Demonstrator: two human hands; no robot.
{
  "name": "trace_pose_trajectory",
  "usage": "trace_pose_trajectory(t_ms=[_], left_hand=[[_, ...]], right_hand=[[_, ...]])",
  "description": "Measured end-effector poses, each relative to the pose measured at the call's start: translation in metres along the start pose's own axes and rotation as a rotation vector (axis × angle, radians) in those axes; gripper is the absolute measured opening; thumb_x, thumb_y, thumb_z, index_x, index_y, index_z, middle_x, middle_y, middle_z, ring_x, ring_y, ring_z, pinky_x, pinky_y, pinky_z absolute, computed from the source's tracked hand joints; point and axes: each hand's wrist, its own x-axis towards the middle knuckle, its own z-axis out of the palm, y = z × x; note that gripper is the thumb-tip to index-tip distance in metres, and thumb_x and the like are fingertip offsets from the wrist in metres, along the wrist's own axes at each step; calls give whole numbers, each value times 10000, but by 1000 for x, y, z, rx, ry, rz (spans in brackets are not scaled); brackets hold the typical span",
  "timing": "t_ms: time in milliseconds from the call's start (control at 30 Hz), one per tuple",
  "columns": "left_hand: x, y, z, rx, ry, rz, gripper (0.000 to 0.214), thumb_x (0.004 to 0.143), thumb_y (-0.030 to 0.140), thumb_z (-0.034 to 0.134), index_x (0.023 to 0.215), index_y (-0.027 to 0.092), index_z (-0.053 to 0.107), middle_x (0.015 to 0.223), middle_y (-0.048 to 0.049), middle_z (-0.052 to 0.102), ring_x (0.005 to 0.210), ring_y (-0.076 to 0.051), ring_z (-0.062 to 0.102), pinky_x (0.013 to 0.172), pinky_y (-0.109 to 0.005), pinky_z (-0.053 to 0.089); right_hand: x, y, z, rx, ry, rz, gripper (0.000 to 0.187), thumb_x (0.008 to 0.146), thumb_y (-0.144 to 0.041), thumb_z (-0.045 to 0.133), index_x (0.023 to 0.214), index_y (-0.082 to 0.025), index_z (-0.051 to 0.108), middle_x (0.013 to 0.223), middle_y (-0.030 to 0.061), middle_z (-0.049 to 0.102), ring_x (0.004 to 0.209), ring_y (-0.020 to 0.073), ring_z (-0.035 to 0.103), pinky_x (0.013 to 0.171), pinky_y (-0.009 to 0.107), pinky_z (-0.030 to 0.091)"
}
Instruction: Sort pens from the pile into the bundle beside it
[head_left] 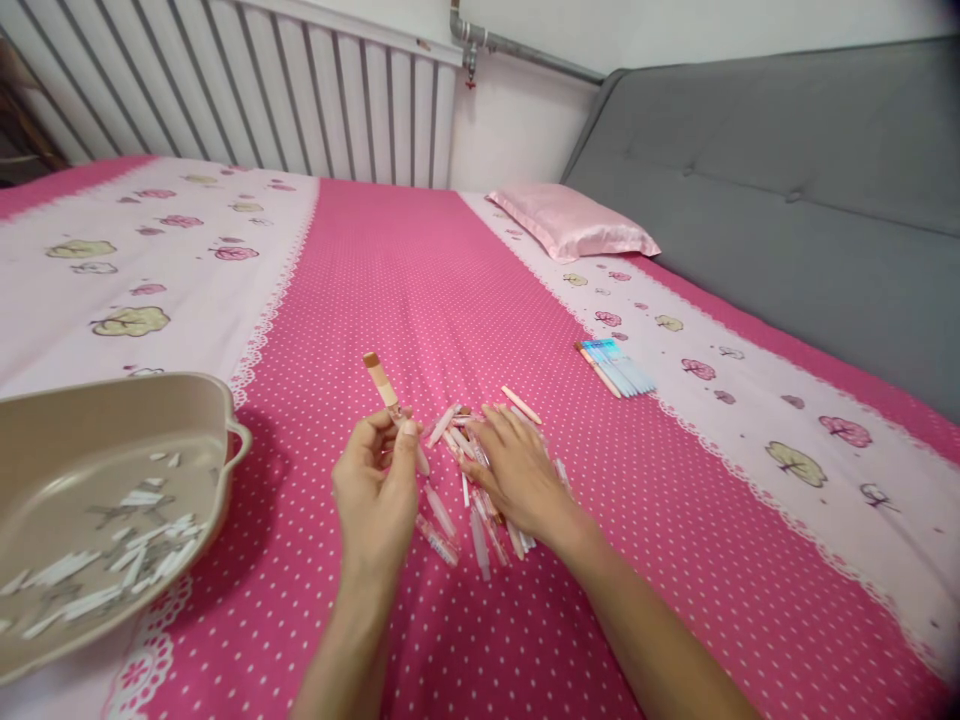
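My left hand [377, 487] is closed in a pinch around a slim tan pen-like stick [380, 379] that points up and away from me. My right hand [512, 467] lies palm down, fingers spread, on a heap of several clear and pink plastic tubes [461, 500] scattered on the pink dotted bedsheet [420, 290]. One tan stick [521, 404] lies just beyond my right fingertips.
A beige plastic basin [45, 420] with several white paper scraps sits at the left. A small bundle of blue and orange sticks [616, 366] lies to the right. A pink pillow [574, 222], a grey padded headboard [787, 200] and a white radiator [247, 80] stand further off.
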Motion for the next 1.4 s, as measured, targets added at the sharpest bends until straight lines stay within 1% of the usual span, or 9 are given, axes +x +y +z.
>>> trace_pose_trajectory(t_ms=[100, 233, 433, 567, 767, 967, 1067, 1200, 1400], left_hand=[[-1, 0, 1, 4, -5, 2, 227, 771, 342, 607, 918, 170, 604, 820, -19, 628, 741, -125, 566, 658, -233, 455], [-3, 2, 1, 17, -13, -11, 233, 769, 351, 609, 921, 174, 609, 783, -10, 617, 722, -121, 561, 630, -221, 449], [-4, 3, 1, 18, -23, -10, 236, 772, 352, 610, 920, 168, 610, 819, -21, 630, 747, -128, 569, 668, -237, 452], [-4, 5, 1, 23, -44, -12, 227, 779, 342, 607, 917, 161, 608, 840, -27, 635, 777, -136, 579, 703, -248, 450], [-5, 5, 1, 30, -47, -13, 226, 781, 339, 605, 919, 160, 609, 855, -33, 640, 786, -145, 584, 717, -263, 451], [-5, 3, 2, 20, -68, -11, 224, 781, 350, 604, 918, 173, 611, 846, -23, 636, 780, -142, 575, 711, -258, 446], [-4, 3, 2, 11, -81, -9, 229, 780, 353, 604, 918, 171, 608, 848, -24, 634, 786, -143, 575, 718, -258, 444], [-4, 3, 2, 19, -81, -8, 235, 781, 358, 602, 919, 168, 606, 839, -26, 630, 786, -147, 575, 724, -264, 443], [-5, 6, 2, 50, -96, -35, 239, 784, 364, 597, 923, 171, 605, 866, -36, 638, 813, -159, 587, 724, -273, 447]], right_hand=[[1, -3, 1, -13, 32, -65, 453, 902, -378, 435, 1320, -201, 430, 1392, 106, 419, 1318, 274, 296, 1069, 506, 230], [2, -3, 2, 37, 92, -178, 326, 895, -290, 468, 1195, -182, 535, 1201, 96, 577, 1157, 218, 467, 1022, 425, 314], [6, 1, 0, 65, 228, -78, 254, 879, -131, 433, 1046, -171, 620, 1007, 77, 666, 999, 213, 542, 929, 385, 366], [7, 5, 2, 14, 250, -65, 281, 871, -96, 413, 1019, -176, 637, 995, 86, 675, 1017, 219, 541, 966, 402, 330], [9, 8, 14, -10, 127, -40, 408, 860, -83, 372, 1217, -177, 545, 1204, 91, 603, 1234, 230, 406, 1048, 435, 253], [8, 9, 18, 3, 6, -122, 461, 866, -102, 347, 1301, -193, 468, 1326, 59, 516, 1327, 220, 279, 1087, 465, 175], [7, 7, 19, -38, 46, -160, 400, 868, -116, 388, 1229, -213, 529, 1277, 51, 555, 1297, 227, 320, 1090, 483, 146], [7, 5, 20, -70, 133, -162, 278, 861, -120, 443, 1046, -235, 615, 1057, 53, 653, 1161, 216, 454, 1079, 477, 162], [9, 8, 23, -65, 193, -151, 162, 849, -157, 499, 909, -239, 625, 914, 27, 649, 1029, 196, 513, 1085, 448, 142]])
